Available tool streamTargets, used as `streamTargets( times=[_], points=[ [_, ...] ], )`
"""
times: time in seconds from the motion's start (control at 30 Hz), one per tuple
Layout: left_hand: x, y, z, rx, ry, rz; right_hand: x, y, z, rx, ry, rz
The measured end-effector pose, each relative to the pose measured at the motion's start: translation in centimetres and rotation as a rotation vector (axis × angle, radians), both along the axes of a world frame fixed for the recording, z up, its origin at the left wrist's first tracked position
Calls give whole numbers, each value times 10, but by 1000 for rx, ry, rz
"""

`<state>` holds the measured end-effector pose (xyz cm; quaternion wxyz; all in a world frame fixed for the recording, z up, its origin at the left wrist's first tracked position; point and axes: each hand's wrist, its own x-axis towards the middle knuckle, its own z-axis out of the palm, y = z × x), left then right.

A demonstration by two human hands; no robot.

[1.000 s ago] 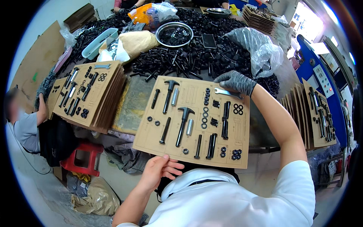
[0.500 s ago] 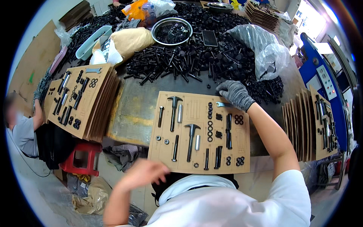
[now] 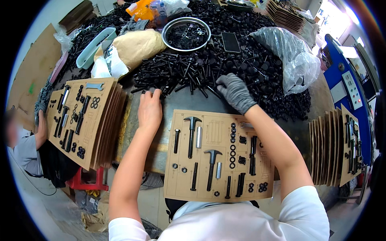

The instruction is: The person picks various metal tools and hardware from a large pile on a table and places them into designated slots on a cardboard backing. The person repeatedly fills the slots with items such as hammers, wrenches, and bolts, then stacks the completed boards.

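**Both hands at the edge of the bolt heap**

Nearest you lies the cardboard tray (image 3: 219,156), its cut-outs mostly filled with black bolts, washers and two hammer-shaped pieces; a few slots near its left side look unfilled. Beyond its far edge, your bare left hand (image 3: 149,110) rests palm down on the dark table (image 3: 181,100), fingers loosely spread and holding nothing, its fingertips just touching the near fringe of the pile of black bolts (image 3: 209,66). Your gloved right hand (image 3: 235,92) sits to the right of it and slightly deeper in, fingers curled down into the same pile; you cannot tell whether it has closed on a bolt. The heap lies straight ahead of both hands, away from you, its bolts pointing every way with no common axis. The right hand is the nearer one to the thick of it. Farther back stand a round metal bowl (image 3: 186,34) of small parts and a dark phone (image 3: 231,41).
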<state>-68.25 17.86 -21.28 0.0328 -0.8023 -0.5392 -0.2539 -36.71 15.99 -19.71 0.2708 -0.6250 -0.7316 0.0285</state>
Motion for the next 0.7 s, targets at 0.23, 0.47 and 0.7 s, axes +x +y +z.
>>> streamTargets(
  times=[0.23,0.47,0.7],
  points=[
    [-21,31,2,106,-88,-288,11,-3,38,-57,12,82],
    [-23,51,16,3,118,-267,-62,8,4,-133,-446,-136],
    [-46,17,16,109,105,-118,-53,-2,27,-285,-110,-8]
  ],
)
